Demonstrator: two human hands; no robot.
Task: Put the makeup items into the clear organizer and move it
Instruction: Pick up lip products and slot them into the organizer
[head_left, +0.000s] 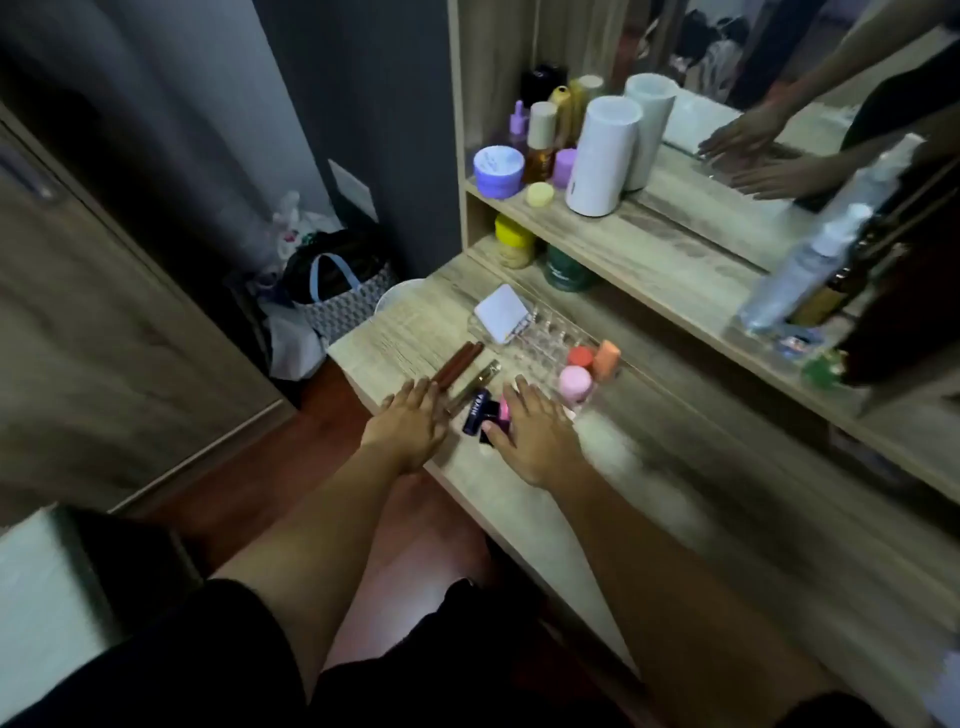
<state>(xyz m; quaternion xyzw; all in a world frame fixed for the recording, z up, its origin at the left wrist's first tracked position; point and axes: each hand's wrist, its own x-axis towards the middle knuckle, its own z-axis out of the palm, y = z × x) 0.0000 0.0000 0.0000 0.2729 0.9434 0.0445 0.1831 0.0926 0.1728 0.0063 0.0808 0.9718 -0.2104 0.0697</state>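
Your bare forearms reach forward from your lap over the front edge of the wooden desk (519, 499), and both hands lie flat with the fingers spread, palms down, gripping nothing. Your left hand (410, 426) rests near the desk's left front corner; its fingertips touch or nearly touch the near ends of two reddish-brown tubes (457, 364) that lie side by side and point away from you. Just right of those tubes lies a slim gold-capped tube (475, 382), running toward the gap between your hands. In that gap sits a dark blue tube (477, 411) with white lettering, and next to it a small black and pink item (496, 415) that your right hand (535, 431) partly covers, so you cannot tell its exact shape. Just beyond your right hand's fingertips stands a pink round-topped pot (575, 383), and a little farther, an orange-red pot (580, 356) and an orange sponge-like piece (607, 358); they appear to sit in the near end of the clear organizer (540, 338), which stretches away to the left beyond your hands. A white square compact (503, 312) leans in its far end. Farther still, under the shelf (649, 244), stand a yellow-lidded jar (514, 241) and a dark green jar (563, 267). On top of the shelf, a white cylinder (602, 156) stands among purple jars and bottles, and the mirror (753, 156) behind reflects your two hands.
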